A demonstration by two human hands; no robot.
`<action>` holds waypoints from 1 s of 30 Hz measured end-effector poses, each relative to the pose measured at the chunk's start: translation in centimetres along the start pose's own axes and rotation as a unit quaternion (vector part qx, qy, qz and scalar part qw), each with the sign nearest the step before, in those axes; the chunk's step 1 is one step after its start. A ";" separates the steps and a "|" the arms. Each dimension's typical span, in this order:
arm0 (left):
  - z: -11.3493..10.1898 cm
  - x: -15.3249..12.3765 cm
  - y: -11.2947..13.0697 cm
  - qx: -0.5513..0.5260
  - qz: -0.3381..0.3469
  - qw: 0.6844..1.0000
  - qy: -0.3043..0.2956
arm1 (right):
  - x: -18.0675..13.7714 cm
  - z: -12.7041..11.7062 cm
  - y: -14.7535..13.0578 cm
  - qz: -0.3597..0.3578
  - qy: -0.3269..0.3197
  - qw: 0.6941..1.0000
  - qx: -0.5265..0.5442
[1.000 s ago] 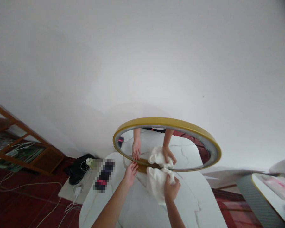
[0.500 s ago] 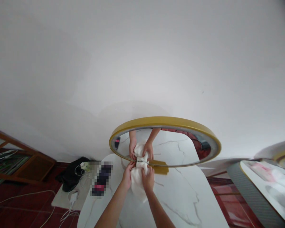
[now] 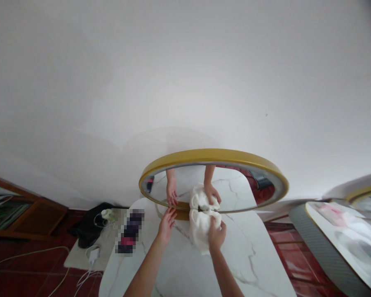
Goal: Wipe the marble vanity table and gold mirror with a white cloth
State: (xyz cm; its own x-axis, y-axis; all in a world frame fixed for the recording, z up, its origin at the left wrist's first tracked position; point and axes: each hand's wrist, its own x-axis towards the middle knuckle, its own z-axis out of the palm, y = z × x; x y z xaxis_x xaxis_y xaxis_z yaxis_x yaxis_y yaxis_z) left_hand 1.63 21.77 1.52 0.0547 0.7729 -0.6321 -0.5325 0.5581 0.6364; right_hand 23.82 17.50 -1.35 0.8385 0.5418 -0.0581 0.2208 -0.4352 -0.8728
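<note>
gold-rimmed mirror stood on the marble-patterned surface, its long axis running left to right across the view, its reflecting side turned toward the hands. the right hand kept its grip curled on a bunched white cloth at the mirror's lower edge; the left hand was loosely spread by that edge, contact hard to tell. pixelation hid a dark-and-pink object, lettering unreadable; the cloth covered part of the gold base.
</note>
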 end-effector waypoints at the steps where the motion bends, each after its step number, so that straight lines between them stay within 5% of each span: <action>1: 0.0 0.0 -0.2 -0.002 0.002 1.000 0.003 | -0.5 0.5 -0.3 -0.013 -0.010 1.000 0.002; 12: -0.3 0.2 0.0 -0.012 0.109 0.994 -0.018 | -8.5 5.0 -2.8 -0.208 -0.193 0.958 0.037; 18: -0.4 0.2 0.6 0.043 0.065 0.997 0.020 | -5.8 2.8 -1.9 -0.246 -0.210 0.946 0.028; 25: -0.3 0.3 0.6 0.054 0.030 0.997 0.035 | -0.7 -2.0 0.1 -0.197 -0.082 0.977 -0.023; 30: -0.1 0.0 0.3 0.053 0.026 0.998 0.038 | -0.8 -1.8 -0.2 -0.221 -0.115 0.968 -0.033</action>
State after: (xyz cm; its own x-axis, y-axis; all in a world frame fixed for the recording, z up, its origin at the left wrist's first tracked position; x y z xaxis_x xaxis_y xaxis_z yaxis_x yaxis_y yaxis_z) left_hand 1.40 21.86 1.69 -0.0367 0.7795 -0.6254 -0.4400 0.5493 0.7104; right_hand 24.00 15.80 -0.27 0.5241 0.8276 0.2009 0.5705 -0.1659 -0.8044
